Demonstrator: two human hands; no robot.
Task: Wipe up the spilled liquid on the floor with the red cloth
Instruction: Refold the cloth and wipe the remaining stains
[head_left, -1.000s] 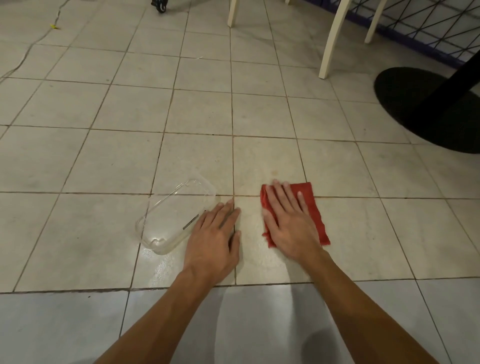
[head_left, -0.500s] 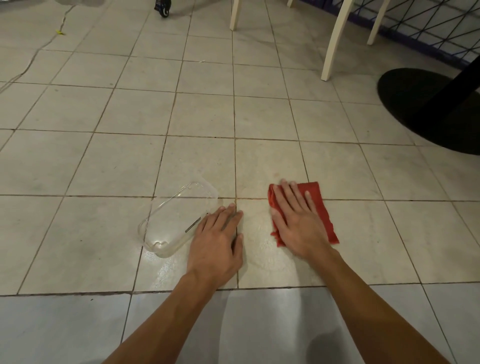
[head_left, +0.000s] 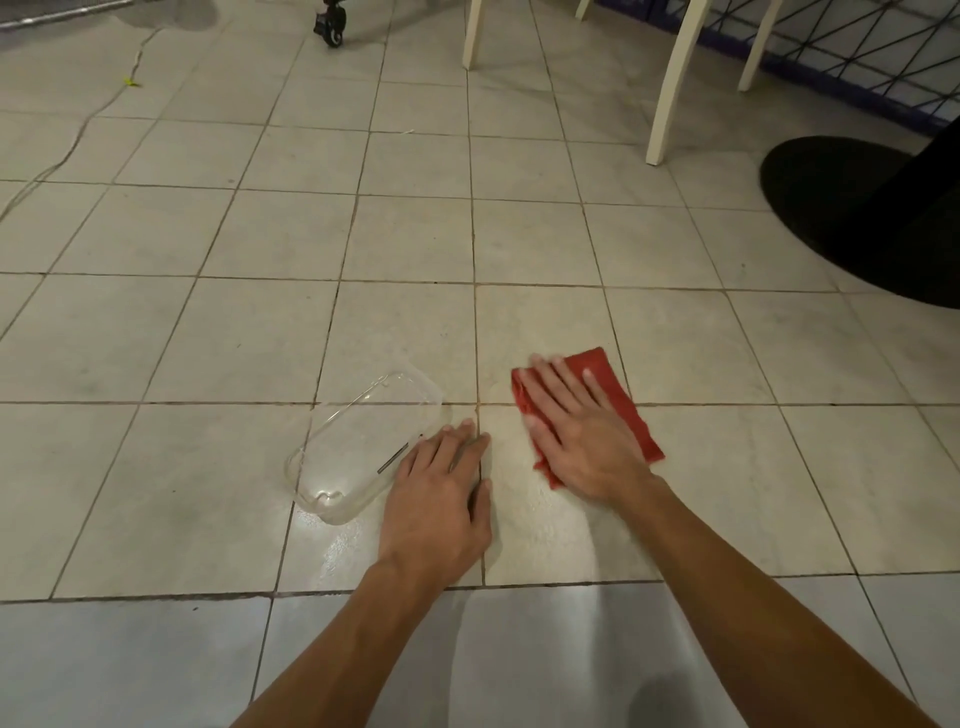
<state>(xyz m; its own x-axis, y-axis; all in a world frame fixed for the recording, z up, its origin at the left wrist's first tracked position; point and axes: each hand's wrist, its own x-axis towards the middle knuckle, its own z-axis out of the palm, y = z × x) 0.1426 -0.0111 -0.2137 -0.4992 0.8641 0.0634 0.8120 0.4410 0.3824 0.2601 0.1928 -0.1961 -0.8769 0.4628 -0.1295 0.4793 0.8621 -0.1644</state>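
Right hand (head_left: 582, 436) flat on red cloth (head_left: 618, 400), floor (head_left: 519, 525) seemingly wet.

Pale tiled floor (head_left: 218, 338) under red cloth (head_left: 618, 400), clear container (head_left: 358, 452), flat hands.

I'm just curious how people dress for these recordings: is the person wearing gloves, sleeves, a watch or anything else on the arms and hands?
Nothing that shows. The left hand and right hand are bare, with no gloves, rings or tape visible. Both forearms are uncovered as far as the bottom edge of the picture, so no sleeve, watch, strap or cable appears. The fingernails look short and unpainted.
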